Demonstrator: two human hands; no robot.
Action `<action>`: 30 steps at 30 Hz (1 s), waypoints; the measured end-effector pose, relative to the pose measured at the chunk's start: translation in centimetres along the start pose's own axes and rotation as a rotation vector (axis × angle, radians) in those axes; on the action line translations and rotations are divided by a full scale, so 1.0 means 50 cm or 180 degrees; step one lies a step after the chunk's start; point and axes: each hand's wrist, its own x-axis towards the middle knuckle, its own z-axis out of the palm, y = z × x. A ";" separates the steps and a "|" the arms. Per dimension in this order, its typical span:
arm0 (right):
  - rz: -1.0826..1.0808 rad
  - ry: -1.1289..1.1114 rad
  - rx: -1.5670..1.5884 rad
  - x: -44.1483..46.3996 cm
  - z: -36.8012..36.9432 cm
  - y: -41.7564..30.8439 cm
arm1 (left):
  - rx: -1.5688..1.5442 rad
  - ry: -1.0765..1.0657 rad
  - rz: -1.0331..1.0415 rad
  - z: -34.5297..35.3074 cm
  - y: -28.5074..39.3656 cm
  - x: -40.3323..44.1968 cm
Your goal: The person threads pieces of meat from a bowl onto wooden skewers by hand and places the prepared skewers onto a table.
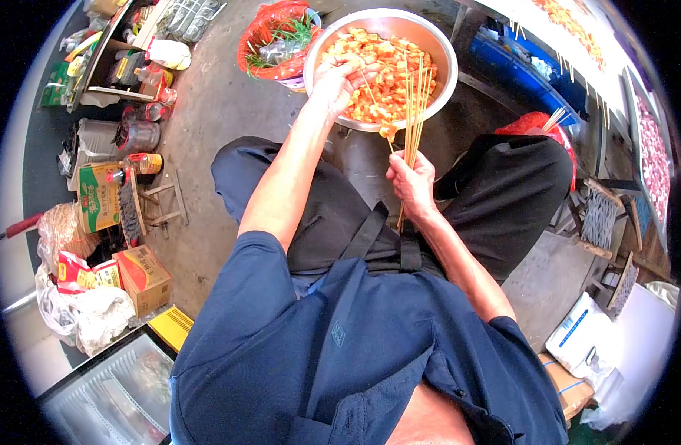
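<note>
Just now, the right hand [413, 178] is closed around a bundle of bamboo skewers [418, 104], their far ends rising in front of the right side of a metal basin [450, 74]. One skewer in that fist leans left of the rest and bears an orange-coated chunk [387, 132] near its tip. The left hand [336, 85] is over the basin's near left part, palm partly up and fingers loosely curled; whether it grips anything I cannot tell. Orange-coated chunks [370, 55] fill much of the basin, which stands beyond the person's knees. Just left of it is a bucket lined with a red plastic bag [253, 37], with green stalks [296, 30] inside.
</note>
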 end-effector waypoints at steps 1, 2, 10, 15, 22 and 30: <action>0.0008 0.0008 -0.0008 0.000 0.000 0.000 | 0.0027 0.0020 -0.0012 0.001 0.002 -0.002; 0.0007 0.0012 -0.0006 -0.001 0.000 0.000 | 0.0053 0.0041 -0.0023 0.003 0.003 -0.005; -0.0004 0.0097 -0.0065 -0.004 0.005 0.007 | -0.0076 0.0062 0.0067 0.011 -0.002 -0.008; -0.0027 0.0124 -0.0147 -0.004 0.002 0.016 | 0.0135 0.0156 -0.0003 0.000 -0.007 -0.005; -0.0074 0.0295 -0.0195 -0.016 0.006 0.029 | 0.0399 0.0197 -0.0287 0.009 -0.017 -0.016; -0.0298 0.0477 -0.0483 -0.025 0.006 0.045 | 0.0682 0.0061 -0.0429 0.027 -0.029 -0.035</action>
